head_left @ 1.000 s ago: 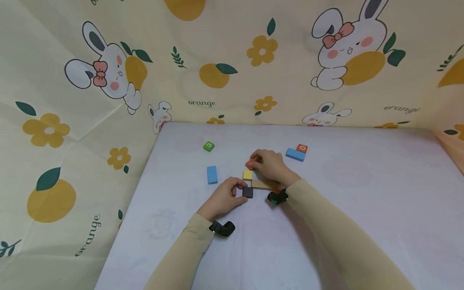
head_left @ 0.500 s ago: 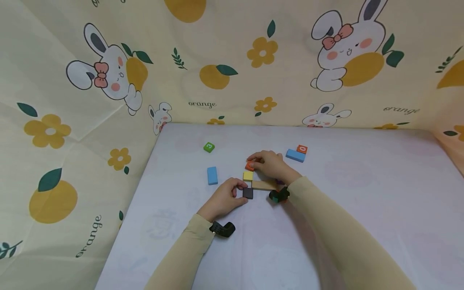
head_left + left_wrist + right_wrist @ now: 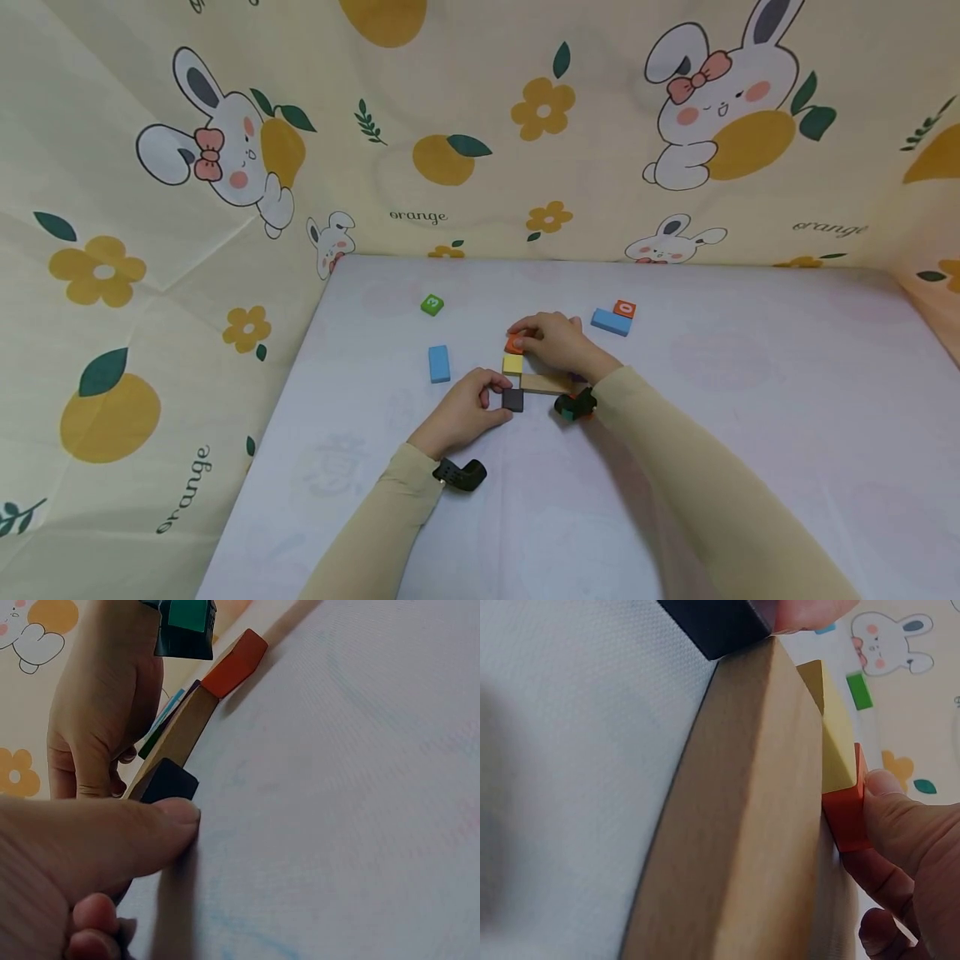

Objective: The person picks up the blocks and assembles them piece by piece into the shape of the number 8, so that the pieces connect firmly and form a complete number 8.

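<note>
My left hand [image 3: 463, 410] pinches a small black block [image 3: 513, 400] between thumb and index finger. Just above it in the head view lies a yellow block [image 3: 513, 365]. My right hand [image 3: 558, 342] holds an orange block [image 3: 513, 343] between thumb and fingers, at the yellow block's far side. In the right wrist view this orange block [image 3: 846, 821] appears against the end of the yellow block [image 3: 840, 750]. A plain wooden plank [image 3: 544, 383] runs rightward from the black block. At its other end an orange block [image 3: 235, 664] shows in the left wrist view.
A blue block [image 3: 438, 364] lies left of my hands, and a green block marked 3 [image 3: 432, 304] lies farther back. At the back right, another blue block [image 3: 611, 322] touches an orange block marked 0 [image 3: 625, 309]. Patterned cloth [image 3: 480, 183] rises behind the table.
My right hand has shifted the orange block slightly left, and it now sits squarer in line with the yellow block. My left hand stays on the black block.
</note>
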Available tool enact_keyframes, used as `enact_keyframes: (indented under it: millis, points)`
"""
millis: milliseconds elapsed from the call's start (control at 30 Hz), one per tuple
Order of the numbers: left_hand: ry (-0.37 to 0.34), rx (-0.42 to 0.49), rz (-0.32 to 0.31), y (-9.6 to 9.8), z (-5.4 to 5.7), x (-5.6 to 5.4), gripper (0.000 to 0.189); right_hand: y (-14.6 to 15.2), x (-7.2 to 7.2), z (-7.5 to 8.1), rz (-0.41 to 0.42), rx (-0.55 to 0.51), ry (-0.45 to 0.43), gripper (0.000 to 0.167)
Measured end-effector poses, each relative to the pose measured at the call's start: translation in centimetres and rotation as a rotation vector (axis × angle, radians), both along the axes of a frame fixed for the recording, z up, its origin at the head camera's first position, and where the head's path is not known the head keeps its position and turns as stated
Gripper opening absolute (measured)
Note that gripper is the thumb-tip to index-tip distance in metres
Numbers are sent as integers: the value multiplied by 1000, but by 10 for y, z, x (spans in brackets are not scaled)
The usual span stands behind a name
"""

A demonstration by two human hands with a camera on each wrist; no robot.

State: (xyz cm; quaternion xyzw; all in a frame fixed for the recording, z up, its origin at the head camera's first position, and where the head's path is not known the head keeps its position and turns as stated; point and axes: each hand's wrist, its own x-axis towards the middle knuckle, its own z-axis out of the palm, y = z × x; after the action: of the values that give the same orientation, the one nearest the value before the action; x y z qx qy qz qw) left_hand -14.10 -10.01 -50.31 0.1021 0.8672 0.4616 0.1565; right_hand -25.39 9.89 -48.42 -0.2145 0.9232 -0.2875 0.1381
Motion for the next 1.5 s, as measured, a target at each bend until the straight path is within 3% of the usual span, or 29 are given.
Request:
enact_keyframes:
  millis: [233, 533, 733, 1100, 1500]
  points:
    - [12, -1, -4, 0, 2, 1, 36, 3, 2, 3, -4, -5, 11, 30]
    - [5, -7, 3, 1, 4, 3, 37, 28, 10, 19, -132, -169, -46, 37]
    - [8, -8, 0, 1, 4, 4, 37, 54, 18, 23, -206, -207, -56, 40]
    - [11, -11, 3, 1, 2, 7, 38, 91, 32, 17, -273, -207, 32, 45]
    - [20, -9, 0, 0, 2, 9, 38, 130, 46, -1, -417, -233, 3, 61]
